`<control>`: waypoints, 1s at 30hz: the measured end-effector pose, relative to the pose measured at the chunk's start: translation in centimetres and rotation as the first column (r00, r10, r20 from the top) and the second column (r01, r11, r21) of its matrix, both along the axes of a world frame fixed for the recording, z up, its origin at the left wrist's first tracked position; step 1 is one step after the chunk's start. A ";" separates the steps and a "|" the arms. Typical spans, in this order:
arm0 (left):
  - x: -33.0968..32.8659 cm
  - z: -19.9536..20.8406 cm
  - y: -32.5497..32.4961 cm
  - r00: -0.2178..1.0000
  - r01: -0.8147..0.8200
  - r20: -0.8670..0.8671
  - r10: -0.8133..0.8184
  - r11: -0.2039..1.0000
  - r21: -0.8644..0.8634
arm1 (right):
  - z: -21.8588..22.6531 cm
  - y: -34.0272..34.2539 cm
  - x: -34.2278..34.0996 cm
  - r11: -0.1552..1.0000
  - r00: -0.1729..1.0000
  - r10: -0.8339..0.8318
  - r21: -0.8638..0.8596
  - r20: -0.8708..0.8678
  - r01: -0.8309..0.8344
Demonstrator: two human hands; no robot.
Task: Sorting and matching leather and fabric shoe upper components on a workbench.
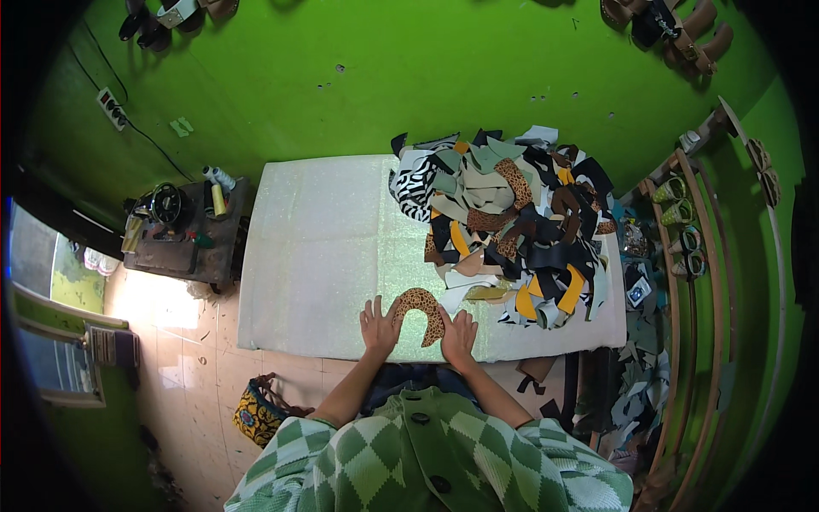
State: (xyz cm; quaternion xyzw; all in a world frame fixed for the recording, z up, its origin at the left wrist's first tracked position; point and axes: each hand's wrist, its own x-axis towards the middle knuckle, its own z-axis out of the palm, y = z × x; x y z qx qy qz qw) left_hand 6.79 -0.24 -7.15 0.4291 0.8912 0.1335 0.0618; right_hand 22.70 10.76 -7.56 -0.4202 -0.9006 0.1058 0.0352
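A curved, horseshoe-shaped piece of leopard-print material (418, 299) lies on the pale table near its front edge, the gap of the curve facing me. My left hand (378, 328) rests beside its left arm with fingers stretched out and apart, the thumb side touching the piece's edge. On the other side my right hand (459, 335) lies with fingers extended, its thumb side against the right arm of the curve. Neither hand is wrapped round the piece. Just beyond it to the right spreads a heap of cut scraps (529, 222) in black, grey, brown, yellow, zebra and leopard print.
The pale-covered table (311, 247) stands against a green wall. At left is a sewing machine (168, 205) with thread cones (217, 192). A patterned bag (260, 410) sits on the tiled floor. Along the right, a wooden rack (704, 256) holds sandals (676, 200), with more scraps below.
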 end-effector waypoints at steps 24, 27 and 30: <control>0.4 0.3 -1.2 0.999 -0.040 0.022 0.041 0.999 -0.032 | 1.3 1.1 -2.5 0.980 0.975 0.188 -0.048 -0.115 -0.195; 0.4 0.2 -1.9 0.999 0.002 0.052 -0.003 1.000 0.014 | 2.1 1.3 -3.8 0.975 0.961 0.202 -0.058 -0.189 -0.217; 0.7 -0.1 -2.4 0.999 0.037 0.040 -0.037 0.999 -0.009 | 2.2 1.2 -5.0 0.904 0.884 0.390 -0.079 -0.258 -0.421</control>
